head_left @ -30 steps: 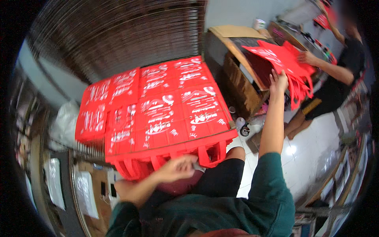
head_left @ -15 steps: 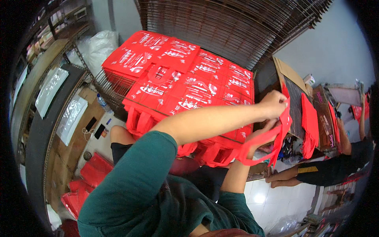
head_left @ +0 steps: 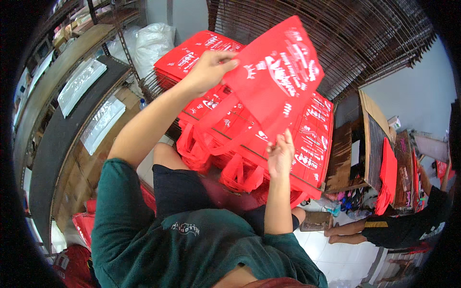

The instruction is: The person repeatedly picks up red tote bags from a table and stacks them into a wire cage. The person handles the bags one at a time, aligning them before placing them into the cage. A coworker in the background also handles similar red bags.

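A red fabric tote bag [head_left: 288, 77] with white print hangs tilted in the air above the stacked bags. My left hand [head_left: 213, 69] pinches it along its left edge between thumb and fingers. A long red handle loop trails from the bag down toward the front of the pile. My right hand [head_left: 281, 156] is just below the bag's lower end, fingers raised and apart, holding nothing. Beneath both hands lies a wide pile of red printed bags [head_left: 312, 139], with handles [head_left: 242, 177] drooping over its near side.
Behind the pile leans a dark wire rack [head_left: 307, 19]. Shelves with clear plastic packs [head_left: 81, 86] stand on the left, near a white plastic sack [head_left: 153, 45]. On the right, red bags [head_left: 388, 177] hang off a wooden table, and a co-worker in dark clothes [head_left: 408, 221] is beyond.
The bag has moved from the right side of the pile to above its middle, spread flat. My left hand swung left with it; my right hand came off the bag and its handle.
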The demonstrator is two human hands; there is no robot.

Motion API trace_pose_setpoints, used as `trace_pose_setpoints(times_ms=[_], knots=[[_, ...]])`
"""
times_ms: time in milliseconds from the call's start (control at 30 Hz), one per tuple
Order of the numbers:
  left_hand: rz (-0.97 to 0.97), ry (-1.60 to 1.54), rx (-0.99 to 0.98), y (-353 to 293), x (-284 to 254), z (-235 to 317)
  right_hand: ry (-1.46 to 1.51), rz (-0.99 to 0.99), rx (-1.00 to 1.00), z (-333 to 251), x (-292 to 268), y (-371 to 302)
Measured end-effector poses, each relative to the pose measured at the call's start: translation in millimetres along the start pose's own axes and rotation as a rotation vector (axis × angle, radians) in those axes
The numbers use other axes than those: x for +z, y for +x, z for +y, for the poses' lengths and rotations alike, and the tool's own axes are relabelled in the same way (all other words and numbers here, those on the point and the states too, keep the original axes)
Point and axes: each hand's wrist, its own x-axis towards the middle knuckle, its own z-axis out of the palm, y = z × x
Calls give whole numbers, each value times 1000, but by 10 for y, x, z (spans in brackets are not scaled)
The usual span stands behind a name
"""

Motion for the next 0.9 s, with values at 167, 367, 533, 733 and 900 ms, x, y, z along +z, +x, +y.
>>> trace_pose_setpoints(times_ms=[167, 367, 533, 733, 900], knots=[[242, 362, -192, -51, -618, -1502, -333, -14, 45, 948, 77, 512], [254, 488, -222, -446, -795, -2426, -662, -16, 175, 1414, 42, 550], [274, 321, -305, -529, -809, -2430, -728, -60, 214, 1318, 124, 515], [303, 427, -326, -516, -897, -2562, -733, -25, 202, 1409, 170, 443], [313, 451, -347, -508, -922, -2632, -801, -35, 141, 1457, 156, 421]])
